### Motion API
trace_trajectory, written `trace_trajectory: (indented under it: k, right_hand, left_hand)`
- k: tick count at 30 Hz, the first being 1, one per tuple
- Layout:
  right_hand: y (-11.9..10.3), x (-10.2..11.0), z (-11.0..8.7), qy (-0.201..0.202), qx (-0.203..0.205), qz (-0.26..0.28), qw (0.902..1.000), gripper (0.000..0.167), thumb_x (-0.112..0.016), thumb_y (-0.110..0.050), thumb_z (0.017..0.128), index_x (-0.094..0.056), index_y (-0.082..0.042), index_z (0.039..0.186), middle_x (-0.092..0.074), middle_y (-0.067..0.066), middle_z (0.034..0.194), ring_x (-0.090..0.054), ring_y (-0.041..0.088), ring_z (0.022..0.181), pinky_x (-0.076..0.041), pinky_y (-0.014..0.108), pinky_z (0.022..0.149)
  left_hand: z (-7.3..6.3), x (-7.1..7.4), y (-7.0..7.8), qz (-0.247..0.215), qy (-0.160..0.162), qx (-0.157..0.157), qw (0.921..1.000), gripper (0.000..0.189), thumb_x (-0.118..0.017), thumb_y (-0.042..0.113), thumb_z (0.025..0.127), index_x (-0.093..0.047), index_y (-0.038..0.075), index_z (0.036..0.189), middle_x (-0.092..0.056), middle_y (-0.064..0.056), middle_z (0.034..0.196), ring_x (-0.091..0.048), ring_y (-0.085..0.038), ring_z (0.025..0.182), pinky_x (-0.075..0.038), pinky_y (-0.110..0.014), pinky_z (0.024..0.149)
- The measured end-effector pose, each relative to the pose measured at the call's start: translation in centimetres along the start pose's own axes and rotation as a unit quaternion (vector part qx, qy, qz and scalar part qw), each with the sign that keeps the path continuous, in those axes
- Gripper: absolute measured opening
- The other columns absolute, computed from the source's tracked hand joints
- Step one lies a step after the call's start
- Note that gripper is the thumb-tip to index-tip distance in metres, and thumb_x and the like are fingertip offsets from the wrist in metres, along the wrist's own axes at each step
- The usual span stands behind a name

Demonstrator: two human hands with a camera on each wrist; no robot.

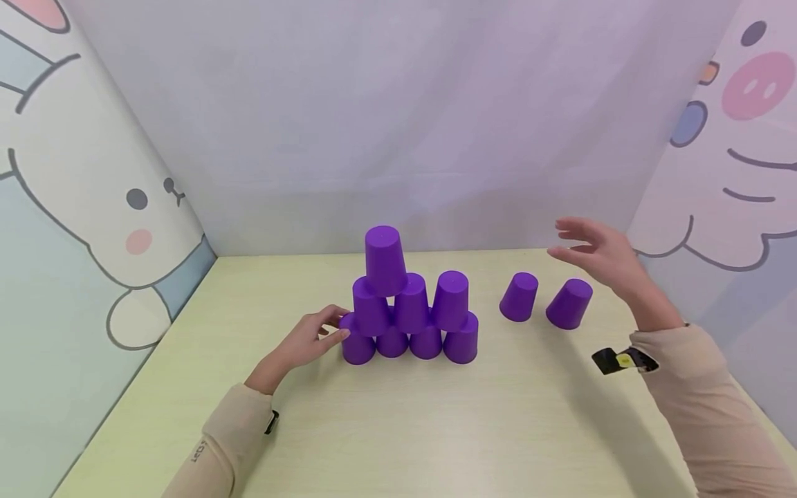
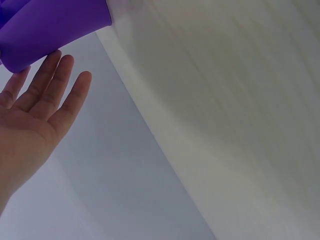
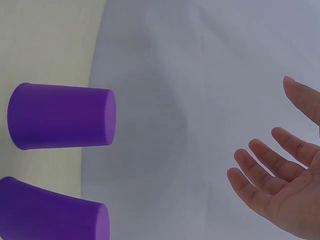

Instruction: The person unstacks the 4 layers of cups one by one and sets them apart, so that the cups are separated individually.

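Observation:
Purple cups stand upside down in a stacked pyramid on the table: several in the bottom row, three in the middle row and one top cup (image 1: 384, 261) over the left gap. My left hand (image 1: 313, 337) is beside the bottom-left cup (image 1: 358, 346), fingertips right at its side; in the left wrist view the fingers (image 2: 65, 82) are extended under a cup (image 2: 60, 30). My right hand (image 1: 600, 256) is raised in the air with fingers spread and holds nothing. Below it and to its left stand two loose upside-down cups, a left one (image 1: 519, 297) and a right one (image 1: 569, 304).
A pale wood-grain table (image 1: 398, 429) carries the cups. Behind it hangs a light grey cloth (image 1: 398, 124). Panels with cartoon animals flank both sides, a left panel (image 1: 93, 207) and a right panel (image 1: 735, 173). Black wrist straps show at both sleeves.

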State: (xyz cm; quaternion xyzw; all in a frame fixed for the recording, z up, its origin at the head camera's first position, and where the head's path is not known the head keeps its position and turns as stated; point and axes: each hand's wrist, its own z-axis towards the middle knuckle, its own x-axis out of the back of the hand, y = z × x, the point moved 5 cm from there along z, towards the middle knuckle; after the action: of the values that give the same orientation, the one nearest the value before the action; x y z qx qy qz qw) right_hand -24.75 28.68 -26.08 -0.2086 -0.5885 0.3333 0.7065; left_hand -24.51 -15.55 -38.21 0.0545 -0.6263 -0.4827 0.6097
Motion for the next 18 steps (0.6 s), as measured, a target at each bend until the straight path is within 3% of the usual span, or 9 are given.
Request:
trace_trajectory:
  k: [5, 12, 18]
  right_hand:
    - [-0.8, -0.5, 0.4, -0.009, 0.017, 0.02, 0.9996, 0.057, -0.063, -0.026, 0.087, -0.04, -0.007, 0.135, -0.045, 0.015, 0.133, -0.045, 0.03, 0.116, -0.038, 0.008, 0.077]
    - [-1.9, -1.1, 0.7, 0.001, 0.045, 0.057, 0.9974, 0.053, -0.064, -0.019, 0.087, -0.043, -0.006, 0.133, -0.049, 0.015, 0.129, -0.051, 0.003, 0.105, -0.039, 0.01, 0.079]
    - [-2.8, -1.7, 1.0, -0.01, 0.062, 0.114, 0.9915, 0.05, -0.062, -0.017, 0.088, -0.044, -0.007, 0.133, -0.054, 0.001, 0.123, -0.054, 0.006, 0.105, -0.043, 0.014, 0.08]
  left_hand:
    - [0.0, 0.0, 0.0, -0.003, -0.002, 0.003, 1.0, 0.026, -0.057, 0.019, 0.091, -0.053, 0.005, 0.113, -0.063, -0.009, 0.103, -0.06, -0.024, 0.093, -0.048, -0.037, 0.072]
    - [0.0, -0.1, 0.0, -0.007, -0.003, 0.009, 0.9999, 0.027, -0.057, 0.019, 0.091, -0.053, 0.006, 0.114, -0.063, -0.009, 0.103, -0.06, -0.024, 0.094, -0.047, -0.038, 0.073]
    - [0.0, -0.1, 0.1, -0.007, -0.003, 0.011, 0.9999, 0.027, -0.057, 0.02, 0.091, -0.053, 0.006, 0.114, -0.063, -0.009, 0.104, -0.059, -0.025, 0.094, -0.047, -0.038, 0.073]
